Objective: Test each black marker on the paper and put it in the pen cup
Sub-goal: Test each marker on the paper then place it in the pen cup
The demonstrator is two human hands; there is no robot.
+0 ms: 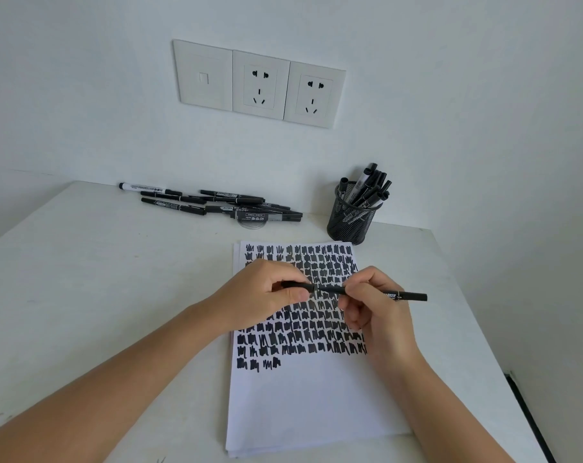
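Both hands hold one black marker [407, 296] level above the paper [303, 402]. My left hand [263, 295] grips its cap end [297, 285], and my right hand [373, 302] pinches the barrel, whose tail sticks out to the right. The sheet is covered in rows of black scribble patches over its upper half; its lower half is blank. A black mesh pen cup [350, 217] stands behind the paper at the right, holding several markers. A loose pile of black markers [223, 203] lies at the back of the table near the wall.
The white table [99, 279] meets a white wall carrying a row of three socket plates [260, 83]. A small clear round object [252, 223] lies under the pile. The table's right edge [504, 372] drops off beside my right forearm.
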